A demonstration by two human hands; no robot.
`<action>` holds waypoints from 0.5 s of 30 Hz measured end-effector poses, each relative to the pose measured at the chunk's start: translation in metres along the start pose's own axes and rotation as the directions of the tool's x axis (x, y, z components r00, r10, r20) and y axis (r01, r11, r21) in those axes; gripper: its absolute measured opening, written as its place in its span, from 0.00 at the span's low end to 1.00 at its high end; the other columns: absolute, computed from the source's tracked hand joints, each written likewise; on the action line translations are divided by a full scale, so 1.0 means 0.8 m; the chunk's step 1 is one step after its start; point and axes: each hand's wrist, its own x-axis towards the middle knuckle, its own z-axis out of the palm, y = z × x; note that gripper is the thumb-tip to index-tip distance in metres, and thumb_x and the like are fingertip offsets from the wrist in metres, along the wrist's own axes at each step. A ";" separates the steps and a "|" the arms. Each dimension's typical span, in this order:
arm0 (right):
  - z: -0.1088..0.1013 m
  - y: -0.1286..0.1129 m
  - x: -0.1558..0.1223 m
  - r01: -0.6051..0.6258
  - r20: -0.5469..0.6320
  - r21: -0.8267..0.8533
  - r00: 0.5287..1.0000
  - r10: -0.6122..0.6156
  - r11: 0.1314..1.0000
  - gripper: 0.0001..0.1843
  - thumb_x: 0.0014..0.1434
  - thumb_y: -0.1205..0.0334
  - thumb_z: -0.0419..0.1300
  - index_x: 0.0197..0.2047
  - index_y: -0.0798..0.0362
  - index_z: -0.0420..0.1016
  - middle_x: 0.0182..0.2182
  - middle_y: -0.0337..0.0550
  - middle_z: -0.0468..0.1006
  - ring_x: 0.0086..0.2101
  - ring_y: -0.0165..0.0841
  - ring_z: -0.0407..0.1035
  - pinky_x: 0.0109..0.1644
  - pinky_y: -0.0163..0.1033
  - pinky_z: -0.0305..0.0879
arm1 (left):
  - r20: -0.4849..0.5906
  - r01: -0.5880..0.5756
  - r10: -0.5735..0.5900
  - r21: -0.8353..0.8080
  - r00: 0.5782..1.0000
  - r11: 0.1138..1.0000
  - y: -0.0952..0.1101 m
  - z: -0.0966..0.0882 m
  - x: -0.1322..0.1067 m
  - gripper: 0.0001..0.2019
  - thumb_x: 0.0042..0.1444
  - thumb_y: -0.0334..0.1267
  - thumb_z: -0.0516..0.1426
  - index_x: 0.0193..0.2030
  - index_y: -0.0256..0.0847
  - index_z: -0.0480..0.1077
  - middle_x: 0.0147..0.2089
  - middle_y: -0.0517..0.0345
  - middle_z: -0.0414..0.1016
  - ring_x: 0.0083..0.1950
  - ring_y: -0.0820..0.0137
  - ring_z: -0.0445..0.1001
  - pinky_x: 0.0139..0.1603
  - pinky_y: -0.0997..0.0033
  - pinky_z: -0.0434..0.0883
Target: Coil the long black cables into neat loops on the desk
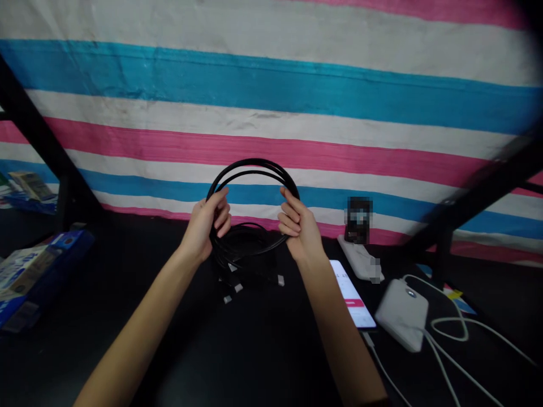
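A black cable (258, 163), wound into a round coil of several loops, is held up in front of me above the dark table. My left hand (211, 217) wraps its fingers round the left side of the coil. On the opposite side my right hand (299, 220) grips the loops between thumb and curled fingers. Behind and below the coil, more black cable (250, 229) lies on the table. Several pale connector ends (238, 288) rest there, another connector (280, 280) a little to the right. Which cable each belongs to I cannot tell.
Right of my forearm lie a lit phone (354, 299), a white box-shaped device (403, 314) with white cables (449, 330), and a white stand (360, 260). Blue packages (38, 277) sit at the left. A striped sheet (271, 85) hangs behind, between dark slanted bars (51, 141).
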 end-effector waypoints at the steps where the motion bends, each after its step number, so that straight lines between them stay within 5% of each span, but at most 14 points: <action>1: -0.004 0.004 0.006 0.004 -0.011 -0.002 1.000 -0.004 1.000 0.07 0.56 0.60 0.58 0.37 0.53 0.71 0.13 0.25 0.46 0.13 0.21 0.35 0.13 0.30 0.32 | -0.046 -0.049 0.051 0.049 0.998 0.998 -0.007 0.000 0.002 0.17 0.56 0.42 0.53 0.21 0.42 0.51 0.12 0.71 0.45 0.11 0.81 0.47 0.12 0.79 0.46; 3: -0.014 0.018 0.020 0.004 -0.025 -0.063 1.000 -0.006 0.998 0.08 0.58 0.61 0.55 0.40 0.54 0.69 0.14 0.25 0.49 0.13 0.20 0.40 0.13 0.28 0.35 | -0.118 -0.080 0.119 0.289 0.986 0.954 -0.021 -0.005 0.010 0.10 0.57 0.43 0.50 0.28 0.43 0.55 0.13 0.71 0.50 0.11 0.79 0.54 0.11 0.79 0.50; 6: -0.031 0.049 0.038 -0.104 -0.036 -0.396 0.995 0.097 0.912 0.12 0.63 0.68 0.46 0.47 0.54 0.65 0.16 0.27 0.56 0.14 0.20 0.52 0.15 0.24 0.50 | -0.133 0.054 0.043 0.646 0.990 0.761 -0.041 -0.027 0.025 0.08 0.57 0.37 0.46 0.44 0.43 0.56 0.13 0.71 0.57 0.13 0.71 0.64 0.14 0.77 0.60; 9: -0.048 0.077 0.048 -0.218 -0.057 -0.661 0.969 0.241 0.718 0.15 0.62 0.73 0.45 0.50 0.55 0.62 0.17 0.30 0.64 0.16 0.24 0.63 0.18 0.28 0.63 | -0.133 0.195 -0.146 0.760 0.980 0.620 -0.057 -0.052 0.037 0.21 0.53 0.30 0.48 0.55 0.35 0.51 0.13 0.69 0.61 0.13 0.66 0.68 0.16 0.74 0.64; 15: -0.071 0.100 0.052 -0.212 -0.079 -0.819 0.962 0.261 0.533 0.17 0.58 0.76 0.50 0.51 0.58 0.64 0.18 0.34 0.68 0.15 0.27 0.65 0.15 0.30 0.63 | -0.143 0.284 -0.361 0.881 0.922 0.379 -0.089 -0.069 0.044 0.29 0.55 0.30 0.46 0.62 0.25 0.40 0.19 0.57 0.70 0.17 0.63 0.72 0.24 0.68 0.69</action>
